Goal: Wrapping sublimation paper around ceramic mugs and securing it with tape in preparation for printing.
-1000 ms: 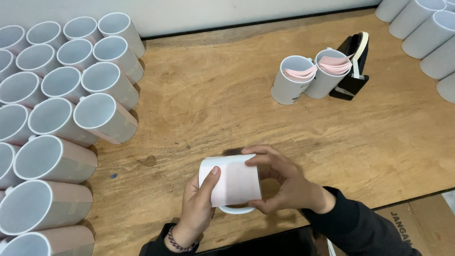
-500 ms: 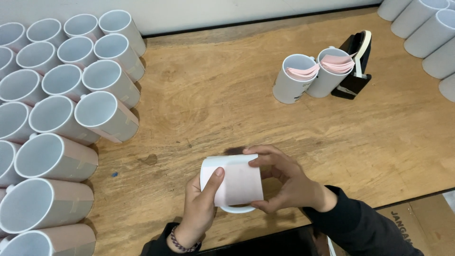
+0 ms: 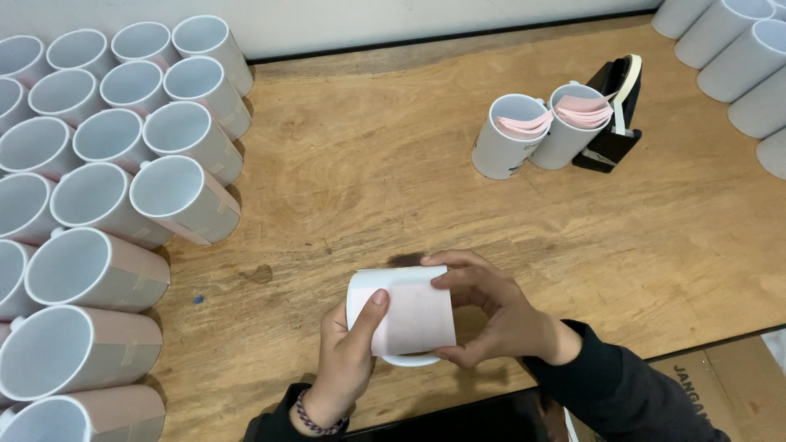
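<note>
A white mug [image 3: 401, 315] wrapped in a pale pink sheet [image 3: 417, 315] is held at lower centre of the frame, above the wooden table [image 3: 393, 164]. Its long axis runs roughly up and down the frame, with the mouth probably toward the lower edge. It is gripped by the left hand [image 3: 348, 352] and right hand [image 3: 491, 315], fingers curled closed around it.
</note>
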